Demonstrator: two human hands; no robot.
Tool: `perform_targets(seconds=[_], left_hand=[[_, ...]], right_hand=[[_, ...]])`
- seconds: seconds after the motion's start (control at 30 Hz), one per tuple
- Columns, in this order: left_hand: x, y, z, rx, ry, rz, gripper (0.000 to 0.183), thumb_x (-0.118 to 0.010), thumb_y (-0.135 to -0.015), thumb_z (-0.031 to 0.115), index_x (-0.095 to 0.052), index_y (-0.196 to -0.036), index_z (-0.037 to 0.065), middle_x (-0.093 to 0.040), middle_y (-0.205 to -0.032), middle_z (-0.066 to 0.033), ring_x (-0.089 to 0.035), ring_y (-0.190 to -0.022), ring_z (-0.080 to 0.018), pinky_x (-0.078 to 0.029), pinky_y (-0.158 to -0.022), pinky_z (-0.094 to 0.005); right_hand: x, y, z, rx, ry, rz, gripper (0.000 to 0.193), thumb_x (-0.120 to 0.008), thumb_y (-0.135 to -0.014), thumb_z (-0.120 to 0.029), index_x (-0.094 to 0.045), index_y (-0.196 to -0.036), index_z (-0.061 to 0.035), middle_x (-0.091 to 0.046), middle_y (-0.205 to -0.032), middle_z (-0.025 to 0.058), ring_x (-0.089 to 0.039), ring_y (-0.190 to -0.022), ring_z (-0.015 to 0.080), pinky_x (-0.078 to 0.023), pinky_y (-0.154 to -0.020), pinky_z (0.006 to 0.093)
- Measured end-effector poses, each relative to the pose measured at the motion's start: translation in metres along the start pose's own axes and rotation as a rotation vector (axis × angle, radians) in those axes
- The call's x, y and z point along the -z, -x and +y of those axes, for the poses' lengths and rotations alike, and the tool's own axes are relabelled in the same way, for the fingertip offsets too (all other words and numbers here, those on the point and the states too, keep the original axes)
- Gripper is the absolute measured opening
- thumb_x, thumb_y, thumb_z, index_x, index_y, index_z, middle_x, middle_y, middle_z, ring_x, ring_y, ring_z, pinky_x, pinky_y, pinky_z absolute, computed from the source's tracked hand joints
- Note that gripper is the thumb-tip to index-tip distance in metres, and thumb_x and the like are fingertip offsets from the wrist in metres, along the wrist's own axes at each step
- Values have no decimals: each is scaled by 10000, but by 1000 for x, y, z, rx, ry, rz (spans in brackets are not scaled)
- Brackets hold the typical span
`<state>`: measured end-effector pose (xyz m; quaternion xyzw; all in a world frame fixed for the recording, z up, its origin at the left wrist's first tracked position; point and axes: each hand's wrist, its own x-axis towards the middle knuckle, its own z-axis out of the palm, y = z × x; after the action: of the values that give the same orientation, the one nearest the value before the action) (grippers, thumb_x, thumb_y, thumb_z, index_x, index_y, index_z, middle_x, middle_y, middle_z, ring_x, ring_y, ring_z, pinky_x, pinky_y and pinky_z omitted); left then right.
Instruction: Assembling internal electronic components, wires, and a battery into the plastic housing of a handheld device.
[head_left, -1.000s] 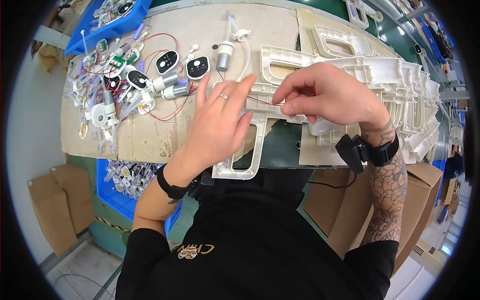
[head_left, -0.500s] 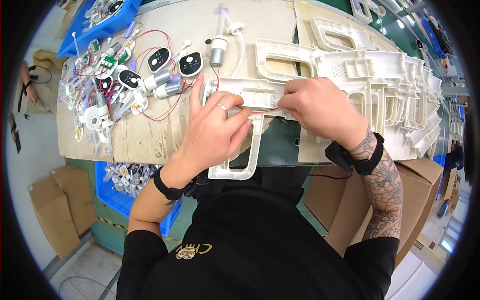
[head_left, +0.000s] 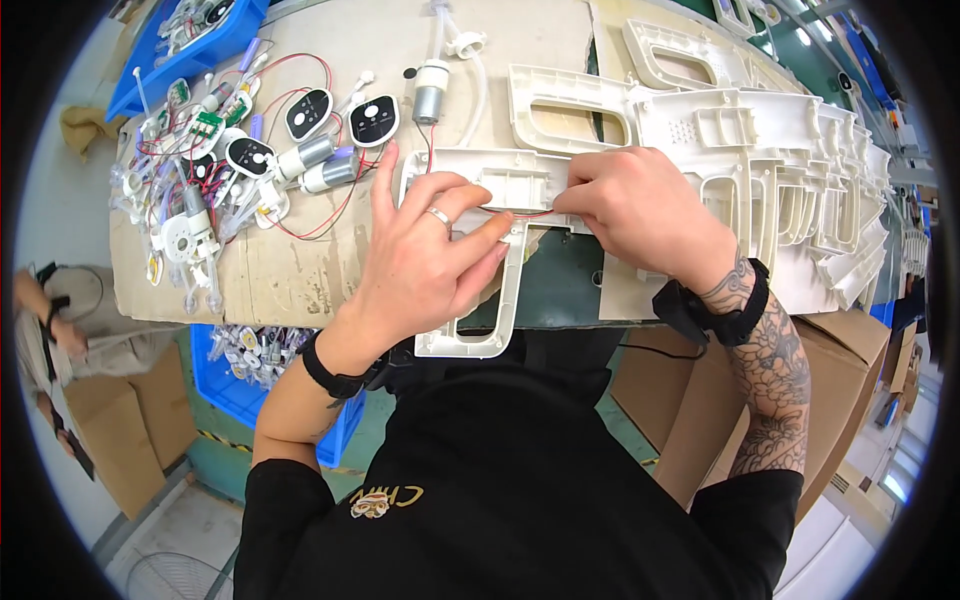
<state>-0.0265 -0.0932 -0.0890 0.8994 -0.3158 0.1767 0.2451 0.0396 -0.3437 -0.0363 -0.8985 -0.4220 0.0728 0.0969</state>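
Observation:
A white plastic handle housing lies at the table's front edge, its ribbed inner side up. My left hand holds it, with thumb and nearby fingertips bent onto its channel and the outermost finger stretched out. Thin red and black wires run along that channel between my hands. Their right end is pinched in the fingertips of my right hand, which hide the tip. Behind the housing lies a small cylindrical motor with red wires and a clear tube.
On the left, motors, tubes and black oval button panels lie tangled beside a blue bin. White housings overlap on the right. Below the table are another filled blue bin and a cardboard box. Another person's hand shows far left.
Both hands stay at the housing with little movement; the right fingertips still pinch the wires. The view has shifted slightly. At far left, the other person has come further into view.

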Motion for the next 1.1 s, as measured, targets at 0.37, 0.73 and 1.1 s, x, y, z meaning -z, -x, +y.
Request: perform_targets(seconds=[0.37,0.73,1.1], left_hand=[[5,-2,5,42,-79,-107,325,-808,-816,342,-791,-1084,159,-622,-1220,-47,-538,-1212,-299,-203,-1169,-692],[9,-5,12,90,-160,-187,386,-790,-827,430,-779,-1146,212,-582,-1248,-76,-482,-1305,-322,-180,-1172,-719],[39,-59,-51,308,-124,41,365,-711,-930,295,-717,-1193,41,-718,-995,-142,-659,-999,-319,-518,-877,-420]], right_hand=[[-8,0,0,2,-87,128,111,-677,-772,-23,-751,-838,-74,-662,-884,73,-688,-778,321,-561,-680,427],[-10,-5,-2,90,6,149,91,-647,-746,-36,-735,-748,-55,-652,-827,91,-691,-774,319,-564,-700,438],[25,-71,14,29,-86,389,250,-646,-871,-61,-725,-1107,-40,-707,-1034,164,-688,-1041,374,-563,-882,481]])
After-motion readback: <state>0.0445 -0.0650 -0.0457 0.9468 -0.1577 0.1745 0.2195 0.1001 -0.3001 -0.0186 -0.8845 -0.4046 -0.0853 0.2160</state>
